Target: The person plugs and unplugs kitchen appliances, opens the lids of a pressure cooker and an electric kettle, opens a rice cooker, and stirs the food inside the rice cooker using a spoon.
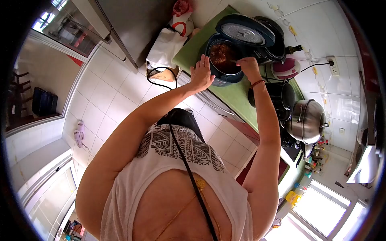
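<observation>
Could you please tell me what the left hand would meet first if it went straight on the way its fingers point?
The left hand would probably meet the outer edge of the dark cooker first; its fingers may already touch it, as depth is unclear here.

Reddish-brown food [220,53] contrasts with a dark navy cooker [225,82] and green countertop [191,48], as a white top [163,146] patterned in dark geometric bands, a magenta-and-white appliance [286,68], silver pot [306,116], lilac slippers [80,132] and pale floor tiles [114,94] colour the scene.
</observation>
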Demonstrator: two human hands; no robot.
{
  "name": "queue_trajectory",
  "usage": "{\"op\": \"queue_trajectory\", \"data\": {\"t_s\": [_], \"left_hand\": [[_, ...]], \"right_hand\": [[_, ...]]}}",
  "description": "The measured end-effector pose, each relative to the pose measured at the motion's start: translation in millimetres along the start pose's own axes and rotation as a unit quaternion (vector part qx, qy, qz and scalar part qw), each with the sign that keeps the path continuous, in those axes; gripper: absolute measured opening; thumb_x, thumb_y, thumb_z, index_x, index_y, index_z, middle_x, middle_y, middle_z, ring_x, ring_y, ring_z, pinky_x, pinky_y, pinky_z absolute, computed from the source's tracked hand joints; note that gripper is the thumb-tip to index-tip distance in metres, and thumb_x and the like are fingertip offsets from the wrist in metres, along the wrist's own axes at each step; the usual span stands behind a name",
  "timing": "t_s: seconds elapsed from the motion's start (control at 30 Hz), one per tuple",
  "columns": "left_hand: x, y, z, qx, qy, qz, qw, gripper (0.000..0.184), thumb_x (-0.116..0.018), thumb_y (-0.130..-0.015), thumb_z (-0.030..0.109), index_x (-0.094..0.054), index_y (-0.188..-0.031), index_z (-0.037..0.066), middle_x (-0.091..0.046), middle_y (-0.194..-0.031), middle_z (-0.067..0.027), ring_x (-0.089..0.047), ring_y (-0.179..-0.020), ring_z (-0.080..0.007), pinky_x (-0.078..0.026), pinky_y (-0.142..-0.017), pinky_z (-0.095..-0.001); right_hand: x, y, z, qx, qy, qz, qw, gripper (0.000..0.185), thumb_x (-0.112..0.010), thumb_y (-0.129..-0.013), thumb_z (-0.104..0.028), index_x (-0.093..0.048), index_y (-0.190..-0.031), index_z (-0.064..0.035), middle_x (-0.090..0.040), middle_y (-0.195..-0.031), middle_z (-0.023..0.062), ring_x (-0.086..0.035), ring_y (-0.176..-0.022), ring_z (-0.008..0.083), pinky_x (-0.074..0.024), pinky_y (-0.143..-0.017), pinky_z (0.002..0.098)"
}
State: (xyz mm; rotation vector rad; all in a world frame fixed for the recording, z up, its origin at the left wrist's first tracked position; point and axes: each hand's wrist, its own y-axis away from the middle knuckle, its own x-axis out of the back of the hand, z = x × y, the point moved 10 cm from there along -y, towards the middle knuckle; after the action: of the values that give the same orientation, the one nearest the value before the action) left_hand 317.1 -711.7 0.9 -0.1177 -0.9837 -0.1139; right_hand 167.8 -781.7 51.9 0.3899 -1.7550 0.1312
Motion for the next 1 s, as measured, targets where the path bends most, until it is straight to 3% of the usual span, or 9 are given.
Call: {"op": "queue_trajectory", "data": {"t_s": [0.03,0.07,0.17,0.3,0.47,0.67,0.73,0.93,1.0], "left_hand": [[-1,0,0,0.002,0.002,-0.001,1.000,0.081,-0.062,-0.071,0.028,-0.016,-0.129,-0.004,-0.018,-0.135,-0.0187,-0.035,-0.114,-0.0309,-0.034,-0.085,-0.0510],[-1,0,-1,0.004,0.004,-0.002,1.000,0.081,-0.062,-0.071,0.028,-0.016,-0.129,-0.004,-0.018,-0.135,-0.0186,-0.035,-0.114,-0.0309,-0.033,-0.085,-0.0507],[-2,0,-5,0.003,0.019,0.002,1.000,0.080,-0.062,-0.071,0.028,-0.017,-0.129,-0.004,-0.018,-0.135,-0.0189,-0.034,-0.114,-0.0315,-0.033,-0.086,-0.0507],[3,1,-5,0.013,0.014,0.011,1.000,0.080,-0.062,-0.071,0.027,-0.017,-0.129,-0.004,-0.017,-0.135,-0.0189,-0.033,-0.115,-0.0320,-0.032,-0.086,-0.0508],[-3,0,-10,-0.001,0.051,0.044,0.998,0.082,-0.064,-0.069,0.024,-0.015,-0.129,-0.003,-0.018,-0.135,-0.0190,-0.034,-0.114,-0.0335,-0.033,-0.086,-0.0515],[-1,1,-10,0.016,0.047,0.029,0.998,0.084,-0.064,-0.069,0.024,-0.013,-0.130,-0.004,-0.019,-0.135,-0.0205,-0.035,-0.112,-0.0359,-0.034,-0.085,-0.0512],[-7,-1,-16,0.014,0.054,0.035,0.998,0.085,-0.064,-0.069,0.025,-0.012,-0.130,-0.004,-0.018,-0.135,-0.0204,-0.035,-0.113,-0.0361,-0.034,-0.086,-0.0504],[-13,-1,-20,-0.010,0.049,0.041,0.998,0.086,-0.063,-0.071,0.027,-0.008,-0.131,-0.002,-0.015,-0.136,-0.0193,-0.033,-0.115,-0.0364,-0.032,-0.089,-0.0488],[-13,-3,-21,-0.012,0.054,0.039,0.998,0.086,-0.063,-0.072,0.027,-0.008,-0.132,-0.002,-0.015,-0.137,-0.0190,-0.032,-0.116,-0.0363,-0.032,-0.090,-0.0487]], "right_hand": [[19,12,18,-0.159,-0.126,0.041,0.978,0.017,-0.058,-0.071,-0.021,-0.067,-0.077,-0.0090,-0.062,-0.073,0.0114,-0.060,-0.070,0.0258,-0.0480,-0.061,0.0354],[20,13,16,-0.159,-0.126,0.041,0.978,0.017,-0.058,-0.071,-0.021,-0.067,-0.077,-0.0090,-0.062,-0.073,0.0114,-0.060,-0.070,0.0258,-0.0480,-0.061,0.0354],[39,11,5,-0.134,0.061,0.119,0.982,0.016,-0.055,-0.073,-0.020,-0.066,-0.078,-0.0096,-0.062,-0.074,0.0125,-0.060,-0.070,0.0263,-0.0483,-0.060,0.0348],[15,-3,-8,-0.092,0.245,0.076,0.962,0.012,-0.063,-0.070,-0.019,-0.062,-0.073,-0.0069,-0.062,-0.073,0.0120,-0.060,-0.068,0.0268,-0.0490,-0.053,0.0366],[-9,-34,8,-0.044,0.193,0.103,0.975,0.012,-0.061,-0.071,-0.017,-0.062,-0.074,-0.0060,-0.061,-0.072,0.0127,-0.060,-0.067,0.0262,-0.0488,-0.052,0.0365],[-10,-38,-4,0.095,-0.006,0.102,0.990,0.019,-0.053,-0.076,-0.022,-0.063,-0.082,-0.0073,-0.060,-0.080,0.0128,-0.056,-0.079,0.0313,-0.0447,-0.070,0.0396],[-17,-36,-17,0.160,-0.027,0.038,0.986,0.020,-0.051,-0.078,-0.022,-0.063,-0.083,-0.0075,-0.060,-0.081,0.0133,-0.055,-0.081,0.0314,-0.0439,-0.071,0.0397],[20,-3,-35,0.239,0.054,-0.042,0.968,0.022,-0.048,-0.079,-0.025,-0.063,-0.080,-0.0088,-0.060,-0.079,0.0113,-0.055,-0.078,0.0301,-0.0435,-0.070,0.0405],[41,13,-42,0.267,0.101,-0.002,0.958,0.014,-0.050,-0.076,-0.017,-0.062,-0.073,-0.0097,-0.060,-0.072,0.0091,-0.057,-0.075,0.0279,-0.0462,-0.062,0.0408]]}}
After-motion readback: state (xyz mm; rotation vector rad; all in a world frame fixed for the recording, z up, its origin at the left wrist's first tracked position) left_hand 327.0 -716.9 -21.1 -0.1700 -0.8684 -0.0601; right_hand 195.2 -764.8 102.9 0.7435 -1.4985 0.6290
